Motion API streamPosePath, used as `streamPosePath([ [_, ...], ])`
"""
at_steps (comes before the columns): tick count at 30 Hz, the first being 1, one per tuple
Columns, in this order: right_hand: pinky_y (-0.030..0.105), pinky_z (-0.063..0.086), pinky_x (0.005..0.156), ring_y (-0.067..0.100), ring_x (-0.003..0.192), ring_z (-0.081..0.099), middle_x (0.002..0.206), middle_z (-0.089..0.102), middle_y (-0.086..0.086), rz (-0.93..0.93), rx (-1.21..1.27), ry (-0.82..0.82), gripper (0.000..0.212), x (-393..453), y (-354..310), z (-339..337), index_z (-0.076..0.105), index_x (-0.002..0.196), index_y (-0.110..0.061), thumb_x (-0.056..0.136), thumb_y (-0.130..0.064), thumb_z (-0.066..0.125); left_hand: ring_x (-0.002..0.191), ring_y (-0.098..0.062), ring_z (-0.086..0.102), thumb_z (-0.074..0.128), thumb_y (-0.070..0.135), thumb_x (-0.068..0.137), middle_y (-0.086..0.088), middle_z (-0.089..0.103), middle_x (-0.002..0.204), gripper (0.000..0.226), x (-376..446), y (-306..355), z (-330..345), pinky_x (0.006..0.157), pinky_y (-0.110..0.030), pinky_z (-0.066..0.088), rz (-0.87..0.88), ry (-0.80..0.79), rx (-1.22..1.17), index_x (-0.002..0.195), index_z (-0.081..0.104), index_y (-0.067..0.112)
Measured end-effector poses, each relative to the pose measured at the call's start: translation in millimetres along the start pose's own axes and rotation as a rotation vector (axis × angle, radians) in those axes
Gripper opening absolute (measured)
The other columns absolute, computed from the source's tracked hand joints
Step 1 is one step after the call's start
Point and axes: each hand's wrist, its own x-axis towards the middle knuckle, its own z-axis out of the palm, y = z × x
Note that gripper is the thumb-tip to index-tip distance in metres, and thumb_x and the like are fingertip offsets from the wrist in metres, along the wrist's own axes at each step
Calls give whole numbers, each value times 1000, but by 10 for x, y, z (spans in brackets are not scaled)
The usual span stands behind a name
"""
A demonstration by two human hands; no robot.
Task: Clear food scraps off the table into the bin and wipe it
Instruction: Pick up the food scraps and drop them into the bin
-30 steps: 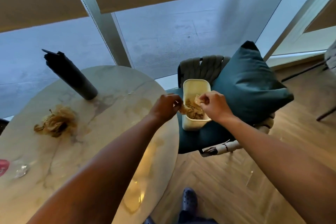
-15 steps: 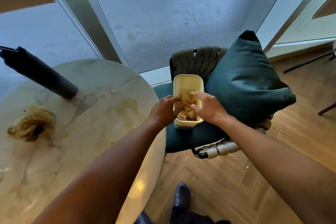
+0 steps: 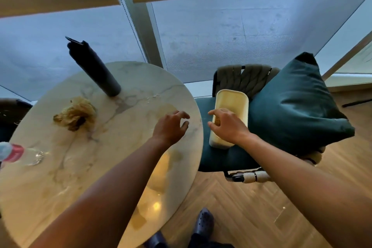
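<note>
Food scraps [image 3: 75,114] sit as one crumpled brownish heap at centre left of the frame, on the round marble table [image 3: 84,167], well apart from both hands. At the far left edge lies a clear plastic bottle [image 3: 18,153] with a red label; a dark flask [image 3: 94,68] stands in the upper left.

The left hand [image 3: 171,127] now hovers over the table's right edge, fingers loosely spread and holding nothing. Half a second ago it was at the bin with the right hand, both busy with scraps there. The right hand [image 3: 227,125], just right of centre, is above the cream bin [image 3: 231,102], fingers relaxed and empty. My reading: one load has been dropped and the left hand is heading back for the heap.

The tabletop shows yellowish smears and a glare patch near the bottom, so wiping remains. The bin rests on a teal chair [image 3: 221,159] beside a teal cushion [image 3: 298,106], with herringbone wood floor [image 3: 261,217] at lower right and tall window panes behind.
</note>
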Motion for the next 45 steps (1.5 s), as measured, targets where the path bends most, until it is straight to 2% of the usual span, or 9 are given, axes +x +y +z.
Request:
streamPosePath([
  [4,39,51,95,23,112,60,133,59,3,-80,-47,-25,41,38,-385,138,57,134,-26,96,-42,60,105,-24,65,62,33,95,2,68,119,25,-265,-343,-252,89,-35,51,-70,41,-4,118,69,25],
  [7,41,51,95,24,114,60,130,60,2,-117,-49,-23,39,24,-727,285,59,130,-27,95,-43,61,104,-24,65,62,34,95,1,68,118,25,-519,-628,-449,89,-41,53,-108,57,23,118,68,25],
  [13,38,50,88,25,113,62,129,61,1,-192,-85,-48,38,-25,-1442,647,62,128,-27,94,-43,63,104,-21,66,62,34,96,2,69,118,25,-1040,-1294,-824,86,-38,55,-186,113,34,118,68,26],
  [16,42,52,92,26,114,61,129,61,1,-219,-101,-70,38,-27,-1788,814,62,128,-28,93,-43,63,105,-20,65,61,35,96,4,68,120,25,-1270,-1629,-985,86,-36,54,-233,119,35,119,67,27],
  [21,37,50,94,26,116,61,129,61,3,-262,-108,-73,37,-2,-2288,1091,63,127,-26,93,-40,64,106,-22,65,59,37,97,6,66,122,26,-1575,-2133,-1216,85,-36,52,-313,128,34,120,66,29],
  [27,34,49,89,24,115,61,132,59,2,-287,-129,-63,38,53,-2812,1434,62,128,-27,94,-41,62,109,-26,65,59,36,97,4,67,126,28,-1839,-2665,-1394,89,-39,51,-370,123,11,123,65,27],
  [31,39,53,95,25,117,61,134,58,3,-322,-124,-76,39,101,-3074,1630,61,130,-26,94,-41,62,110,-26,64,61,35,95,0,65,125,33,-1892,-2960,-1470,90,-40,52,-368,143,0,127,63,25],
  [36,35,49,102,21,123,58,139,57,1,-377,-125,-91,42,289,-3339,1816,60,134,-24,94,-36,64,112,-26,62,61,35,95,0,61,130,38,-1804,-3181,-1557,94,-45,52,-364,143,-17,131,59,24],
  [45,40,53,99,23,125,57,143,52,3,-428,-157,-156,50,1119,-3629,2209,55,140,-26,92,-32,66,114,-24,61,61,36,95,1,58,134,36,-1355,-3551,-1568,95,-43,52,-372,146,-64,129,60,26],
])
